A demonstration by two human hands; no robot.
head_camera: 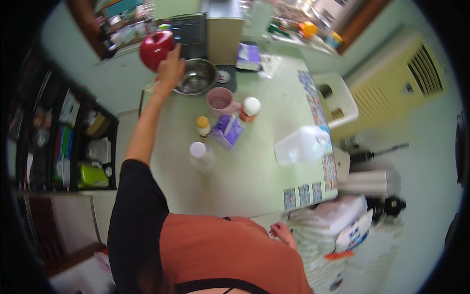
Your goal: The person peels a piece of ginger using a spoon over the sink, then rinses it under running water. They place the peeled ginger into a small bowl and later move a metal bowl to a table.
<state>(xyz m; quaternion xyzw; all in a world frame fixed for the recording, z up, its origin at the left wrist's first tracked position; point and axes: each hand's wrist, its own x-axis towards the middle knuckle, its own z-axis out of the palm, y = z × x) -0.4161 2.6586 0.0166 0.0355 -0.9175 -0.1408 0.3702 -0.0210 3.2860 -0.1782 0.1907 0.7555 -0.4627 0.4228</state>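
My left hand (170, 71) reaches to the table's far left corner and overlaps the right side of a glossy red apple-shaped container (156, 49); blur hides whether it grips it. Just right of the hand is a steel bowl (196, 77). My right hand (282, 232) hangs low beside my torso, fingers loosely bent, no object visible in it. Between lie a pink mug (220, 101), a white-capped bottle (250, 108), a small yellow-capped bottle (203, 126), a purple packet (228, 130) and a clear bottle with a pale cap (202, 156).
A translucent plastic jug (303, 145) lies near the right edge of the pale green table (249, 183). At the back are a dark appliance (189, 35), a cardboard box (224, 40) and a purple-and-white pack (248, 57). Black shelves (79, 147) stand left, a white bin (343, 97) right.
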